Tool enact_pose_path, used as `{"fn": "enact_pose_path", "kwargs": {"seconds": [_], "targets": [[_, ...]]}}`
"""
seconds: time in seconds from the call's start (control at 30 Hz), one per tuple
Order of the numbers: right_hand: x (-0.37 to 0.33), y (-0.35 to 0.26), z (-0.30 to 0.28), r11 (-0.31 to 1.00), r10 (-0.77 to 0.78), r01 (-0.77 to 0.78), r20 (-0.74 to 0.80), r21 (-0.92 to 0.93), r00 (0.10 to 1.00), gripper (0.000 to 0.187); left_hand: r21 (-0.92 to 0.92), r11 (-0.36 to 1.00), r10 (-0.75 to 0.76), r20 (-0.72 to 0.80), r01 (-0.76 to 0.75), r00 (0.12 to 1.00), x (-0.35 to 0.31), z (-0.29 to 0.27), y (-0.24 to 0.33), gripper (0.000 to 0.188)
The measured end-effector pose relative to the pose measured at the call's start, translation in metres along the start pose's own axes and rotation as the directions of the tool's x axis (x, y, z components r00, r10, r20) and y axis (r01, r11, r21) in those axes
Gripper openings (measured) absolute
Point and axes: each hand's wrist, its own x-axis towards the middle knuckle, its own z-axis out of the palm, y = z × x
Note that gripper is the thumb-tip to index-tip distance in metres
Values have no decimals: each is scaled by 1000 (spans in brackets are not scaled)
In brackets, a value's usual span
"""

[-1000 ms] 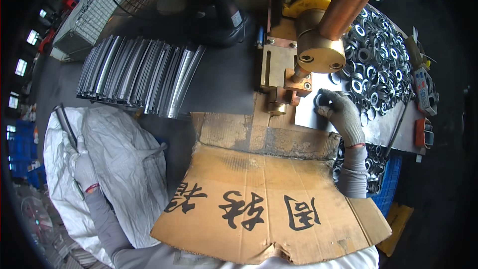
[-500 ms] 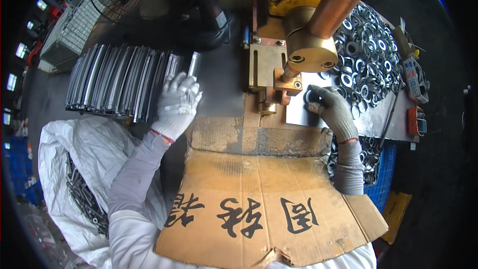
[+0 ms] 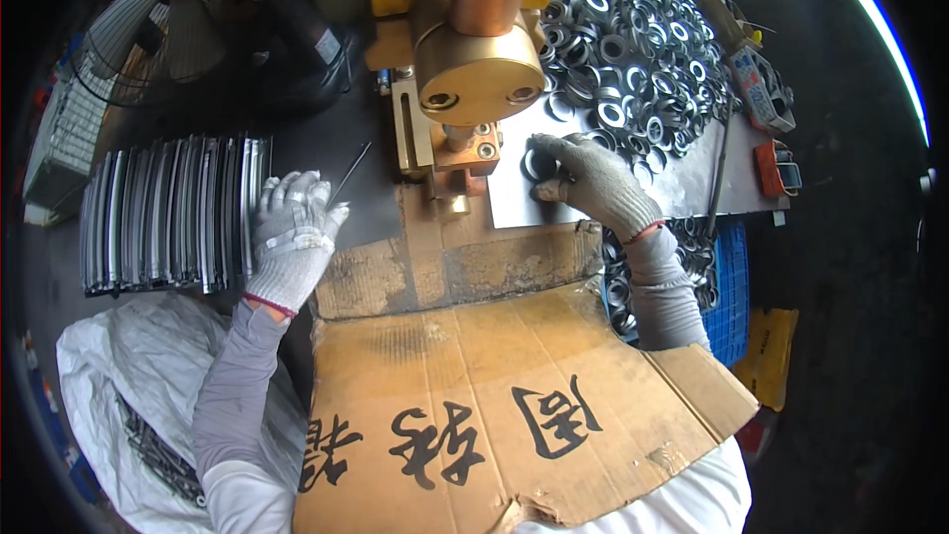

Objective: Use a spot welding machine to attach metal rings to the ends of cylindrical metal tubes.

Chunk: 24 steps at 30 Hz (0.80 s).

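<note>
My left hand (image 3: 290, 237), in a white knit glove, rests on the right end of a row of curved metal strips (image 3: 168, 213) and grips the nearest strip. In a grey glove, my right hand (image 3: 590, 181) holds a metal ring (image 3: 539, 160) flat on the steel plate (image 3: 682, 193), just right of the brass fixture (image 3: 450, 153). A copper and brass press head (image 3: 477, 59) hangs over that fixture, between my two hands. A thin rod (image 3: 349, 174) lies on the dark table beside my left fingers.
A large heap of metal rings (image 3: 633, 40) covers the plate behind my right hand. Brown cardboard (image 3: 494, 405) lies over my lap. A white sack (image 3: 129, 396) sits at lower left, a blue crate (image 3: 727, 297) with more rings at right, a wire fan guard (image 3: 89, 69) at far left.
My left hand came up out of the white sack to the row of strips and settled on its right end. My right hand stayed at the ring by the fixture.
</note>
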Motion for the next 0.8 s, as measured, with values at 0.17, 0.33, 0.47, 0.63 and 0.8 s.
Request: {"fn": "enact_pose_path", "kwargs": {"seconds": [0.17, 0.33, 0.47, 0.63, 0.8], "targets": [[8, 1, -13, 998, -28, 25, 49, 65, 998, 55, -264, 964, -19, 83, 40, 996, 17, 5, -14, 24], [14, -9, -4, 987, 33, -18, 96, -159, 995, 56, -677, 724, -44, 146, 132, 988, 53, -45, 1, 39], [17, -8, 5, 968, 12, 7, 74, -251, 997, 37, -672, 711, 1, 295, 206, 955, 80, -79, 13, 65], [-4, -24, 16, 808, -22, 36, -31, 588, 999, 65, -439, 895, 98, 360, 76, 928, 102, -122, 47, 74], [-5, -38, 30, 533, -38, 67, -55, 843, 998, 91, -444, 896, 238, 439, -21, 867, 117, -125, 53, 76]]}}
